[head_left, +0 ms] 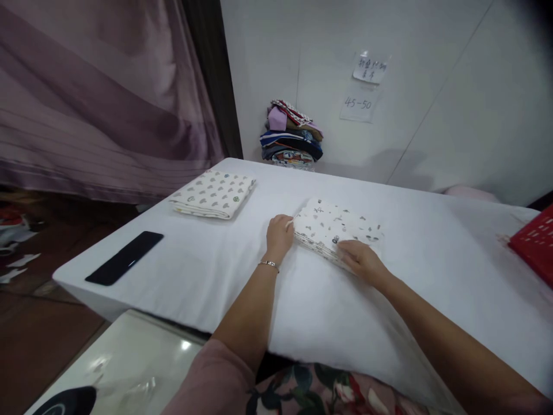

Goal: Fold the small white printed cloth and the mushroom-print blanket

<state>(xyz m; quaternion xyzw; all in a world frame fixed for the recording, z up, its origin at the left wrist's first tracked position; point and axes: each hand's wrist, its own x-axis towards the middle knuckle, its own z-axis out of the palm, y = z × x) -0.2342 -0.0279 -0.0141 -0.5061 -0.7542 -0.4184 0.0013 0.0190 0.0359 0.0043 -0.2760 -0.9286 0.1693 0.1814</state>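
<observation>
A folded white cloth with a small scattered print [330, 219] lies on the white-covered table [207, 259] in front of me. My left hand [279, 233] is closed on its left end, fingers curled at the corner. At the front edge, my right hand [362, 260] grips the layers, thumb on top and the other fingers partly hidden. Something thin and see-through shows faintly around the cloth's right side; I cannot tell exactly what it is. Farther left lies another folded white cloth [213, 193] with a grey print, touched by neither hand.
A black flat object [125, 257] rests near the table's left edge. Beyond the far edge stands a stack of folded fabrics [291, 135] against the wall. A red perforated basket [536, 242] is at the right. A glossy white surface [142, 357] adjoins the table at lower left.
</observation>
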